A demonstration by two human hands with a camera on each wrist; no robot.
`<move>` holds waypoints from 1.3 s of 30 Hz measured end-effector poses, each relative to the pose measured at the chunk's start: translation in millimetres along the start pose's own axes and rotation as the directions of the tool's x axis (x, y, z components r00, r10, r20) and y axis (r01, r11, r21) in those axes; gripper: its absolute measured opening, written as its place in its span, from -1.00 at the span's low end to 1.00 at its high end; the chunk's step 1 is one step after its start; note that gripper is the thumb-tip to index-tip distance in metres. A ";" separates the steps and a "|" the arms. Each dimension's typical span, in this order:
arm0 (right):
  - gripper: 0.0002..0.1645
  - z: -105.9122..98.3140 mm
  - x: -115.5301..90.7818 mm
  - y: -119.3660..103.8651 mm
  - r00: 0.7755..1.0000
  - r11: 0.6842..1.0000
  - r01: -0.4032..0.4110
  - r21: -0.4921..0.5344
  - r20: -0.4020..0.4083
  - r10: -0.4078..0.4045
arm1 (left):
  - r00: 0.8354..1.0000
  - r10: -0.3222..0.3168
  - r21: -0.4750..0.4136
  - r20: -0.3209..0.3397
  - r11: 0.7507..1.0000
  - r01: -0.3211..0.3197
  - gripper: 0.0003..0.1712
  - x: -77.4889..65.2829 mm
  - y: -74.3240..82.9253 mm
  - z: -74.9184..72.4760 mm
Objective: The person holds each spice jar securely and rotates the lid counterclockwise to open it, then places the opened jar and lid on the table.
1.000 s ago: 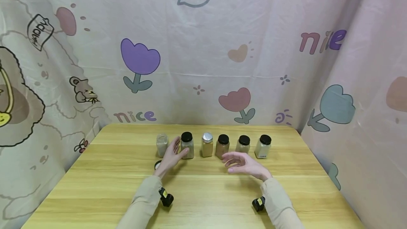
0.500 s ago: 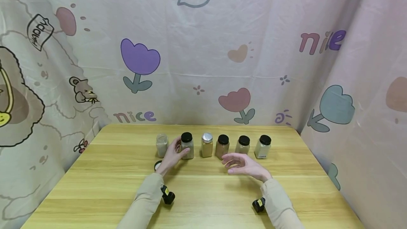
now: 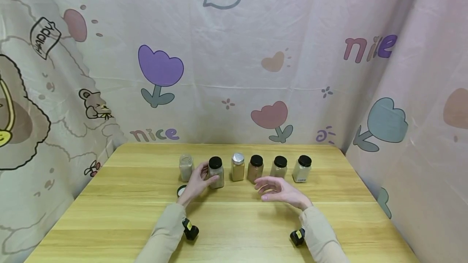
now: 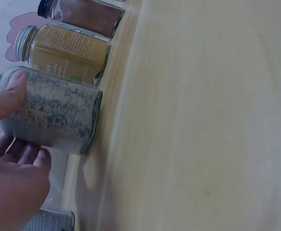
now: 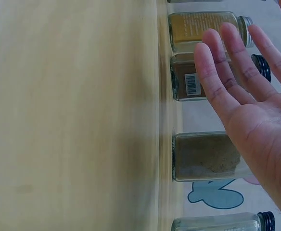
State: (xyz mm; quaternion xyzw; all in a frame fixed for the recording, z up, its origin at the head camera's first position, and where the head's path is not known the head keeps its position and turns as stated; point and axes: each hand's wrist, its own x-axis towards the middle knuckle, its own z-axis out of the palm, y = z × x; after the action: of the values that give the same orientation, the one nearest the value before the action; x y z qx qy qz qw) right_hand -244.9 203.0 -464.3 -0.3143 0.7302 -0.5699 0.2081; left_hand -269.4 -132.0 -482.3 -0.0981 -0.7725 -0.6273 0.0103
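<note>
One black-lidded, square-sided glass jar [image 4: 56, 113], its pale grey contents flecked dark, is pinched in a person's left hand [image 3: 198, 182], between an open jar [image 3: 186, 169] and a silver-capped yellow jar [image 3: 237, 169]. From these angles, we cannot quite tell whether its base touches the tabletop [image 3: 234, 226]. We see the right hand [image 3: 280, 192], fingers loosely curved and spread apart, near a brown jar [image 3: 255, 170].

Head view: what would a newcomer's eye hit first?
Probably the purple tulip printed on the cloth backdrop, left of centre. Then the row of six jars at the back of the table: the leftmost is lidless, and the left hand grips the black-lidded one next to it. The right hand hovers empty before the row's right half.
</note>
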 end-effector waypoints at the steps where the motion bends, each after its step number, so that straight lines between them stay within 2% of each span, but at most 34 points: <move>1: -0.26 0.7 0.2 -0.1 1.000 1.000 0.000 0.002 -0.007 0.000 | 1.000 0.000 -0.003 0.008 1.000 0.000 -0.26 -0.9 -0.8 -0.1; 6: -0.29 5.3 3.7 -2.1 0.997 1.000 -0.007 -0.014 -0.073 0.006 | 0.998 0.009 0.002 0.058 1.000 -0.009 -0.24 -8.3 -2.1 -0.9; 12: -0.40 12.4 11.2 -8.4 0.987 0.992 -0.042 -0.120 -0.158 0.022 | 0.992 0.018 -0.008 0.127 1.000 -0.017 -0.22 -15.6 -0.1 1.9; 16: -0.41 18.8 17.7 -16.7 0.980 0.979 -0.056 -0.197 -0.196 0.017 | 0.985 0.046 -0.011 0.167 0.999 -0.045 -0.25 -18.0 0.0 7.0; 20: -0.45 26.3 25.5 -27.7 0.964 0.963 -0.067 -0.260 -0.265 -0.005 | 0.975 0.083 -0.025 0.208 0.997 -0.079 -0.27 -19.9 0.8 12.7; 26: -0.52 37.9 38.3 -39.6 0.929 0.937 -0.045 -0.346 -0.360 -0.089 | 0.960 0.090 -0.032 0.266 0.996 -0.085 -0.26 -21.5 2.5 21.1; 32: -0.52 51.4 53.8 -46.7 0.900 0.880 -0.038 -0.474 -0.399 -0.176 | 0.945 0.132 -0.059 0.300 0.991 -0.120 -0.34 -22.9 4.7 28.8; 39: -0.60 66.0 69.0 -58.2 0.870 0.758 -0.036 -0.652 -0.393 -0.296 | 0.932 0.165 -0.101 0.324 0.985 -0.139 -0.35 -23.1 5.8 33.0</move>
State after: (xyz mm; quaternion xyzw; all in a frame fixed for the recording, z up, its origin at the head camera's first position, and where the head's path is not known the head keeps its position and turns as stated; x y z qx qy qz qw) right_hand -237.7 99.8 -421.9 -0.2687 0.8832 -0.3589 -0.1379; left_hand -242.2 -102.0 -487.0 -0.2618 -0.7287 -0.6283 -0.0749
